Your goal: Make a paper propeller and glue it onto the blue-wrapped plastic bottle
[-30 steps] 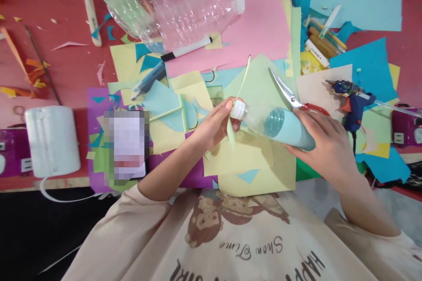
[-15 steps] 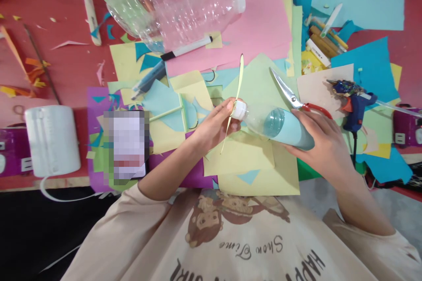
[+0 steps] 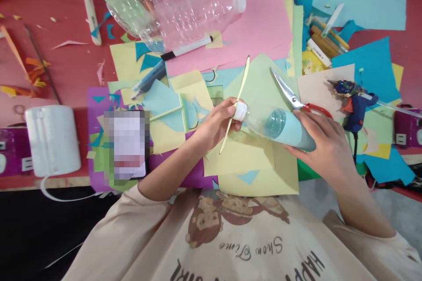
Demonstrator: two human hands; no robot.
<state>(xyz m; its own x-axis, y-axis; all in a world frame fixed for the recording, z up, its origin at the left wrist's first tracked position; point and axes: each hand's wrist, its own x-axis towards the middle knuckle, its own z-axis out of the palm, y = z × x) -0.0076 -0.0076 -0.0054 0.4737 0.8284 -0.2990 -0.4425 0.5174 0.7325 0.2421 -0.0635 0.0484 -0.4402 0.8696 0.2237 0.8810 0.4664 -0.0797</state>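
One bottle (image 3: 293, 129), clear, with pale blue wrap, aslant over yellow paper (image 3: 257, 180), cap end toward the left hand (image 3: 214, 127). One dark-edged paper strip (image 3: 245, 80), crosswise at the white cap (image 3: 241, 111). Possible faults: strip slipping off-centre or twisting, from a fingertip-only hold at the middle; thin ends bending, from a knock against bottle or fingers; bottle rolling or cap end swinging away, from a loosened right hand (image 3: 326, 142). Also, a scratch or snag, from scissors (image 3: 292, 97) with red handles just beside the right fingers. Farther right, one blue glue gun (image 3: 356, 112), hot or cold impossible to tell.

Left hand: fingers curled, strip pinched against cap, thumb uppermost, forearm angled in from lower left. Right hand: wrapped around the bottle's wide lower part, palm down, fingers along the far side, thumb on the near side.
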